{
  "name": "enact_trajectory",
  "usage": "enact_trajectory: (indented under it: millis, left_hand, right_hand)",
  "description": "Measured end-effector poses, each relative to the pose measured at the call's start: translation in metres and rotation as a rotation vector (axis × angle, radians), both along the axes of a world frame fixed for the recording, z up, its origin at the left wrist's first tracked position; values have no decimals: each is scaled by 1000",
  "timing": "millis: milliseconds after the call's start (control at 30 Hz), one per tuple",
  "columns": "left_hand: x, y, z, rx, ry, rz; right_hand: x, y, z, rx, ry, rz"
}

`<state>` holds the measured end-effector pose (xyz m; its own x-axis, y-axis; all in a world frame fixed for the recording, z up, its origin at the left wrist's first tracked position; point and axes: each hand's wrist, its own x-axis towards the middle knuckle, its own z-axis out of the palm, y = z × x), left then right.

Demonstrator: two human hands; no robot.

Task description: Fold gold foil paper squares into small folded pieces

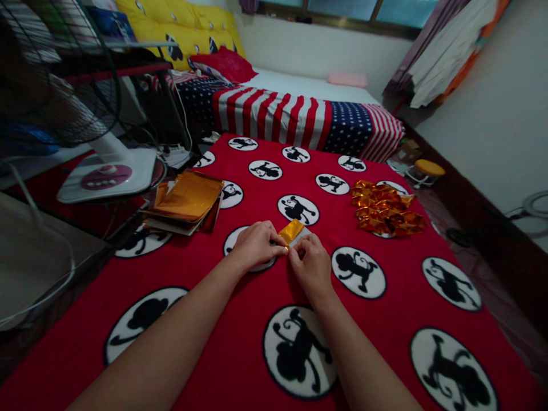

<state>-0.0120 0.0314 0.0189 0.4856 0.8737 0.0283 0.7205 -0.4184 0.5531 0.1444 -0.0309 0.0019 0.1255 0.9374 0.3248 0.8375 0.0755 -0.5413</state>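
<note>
Between my two hands lies a small piece of gold foil paper [291,230], partly folded, with a pale strip showing on its right side. My left hand [259,244] pinches its near left edge with thumb and fingers. From the right, my right hand [311,261] grips the near right corner, its fingers curled. The fingertips of both hands almost meet at the near edge. Left of them sits a stack of gold paper sheets [188,197]. Off to the right is a pile of folded shiny gold foil pieces [383,211].
A red blanket [205,302] with black monkey figures in white circles covers the surface. A fan [111,165] stands at the left. Behind are a bed with a flag-patterned cover [274,114] and a red pillow [226,64]. A yellow-topped stool [429,168] is at the right.
</note>
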Motion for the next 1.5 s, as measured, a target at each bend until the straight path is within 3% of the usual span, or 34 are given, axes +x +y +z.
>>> enact_trajectory:
  millis: [500,967,1200,1500]
  left_hand:
    - [8,-11,1,32,17,85]
    - [6,-10,3,8,8,60]
    - [6,-10,3,12,22,52]
    - [1,-3,-1,9,11,-44]
  right_hand:
    - [0,0,-2,-18,2,-10]
    - [21,-3,-4,-59,81,20]
    - [16,-7,0,-15,107,39]
    - [15,-4,3,-68,24,22]
